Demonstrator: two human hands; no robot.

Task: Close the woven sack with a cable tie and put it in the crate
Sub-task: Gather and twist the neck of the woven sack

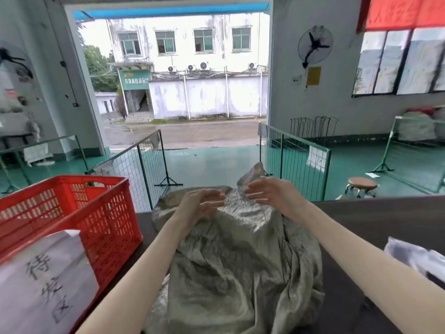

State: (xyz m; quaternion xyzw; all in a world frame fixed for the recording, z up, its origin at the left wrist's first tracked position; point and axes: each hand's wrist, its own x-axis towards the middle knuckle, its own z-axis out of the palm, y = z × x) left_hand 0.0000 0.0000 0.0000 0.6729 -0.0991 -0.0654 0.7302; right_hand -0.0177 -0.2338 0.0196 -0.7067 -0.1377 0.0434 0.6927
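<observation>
Both palms spread wide over the far end of the woven sack [240,249], left hand [202,204] and right hand [267,192] facing each other with fingers splayed, gripping nothing. Sack slumped on the dark table [373,220], just right of the red crate [79,213] (no cable tie anywhere in view). Risky from here: loose, crumpled mouth fabric likely to spring apart if gathered unevenly, leaving a gap once cinched.

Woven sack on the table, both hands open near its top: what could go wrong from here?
1. The woven sack lies slumped with no cable tie in view; its loose mouth could spill when lifted.
2. The red crate sits close on the left with a paper sheet over its rim, which may snag.
</observation>
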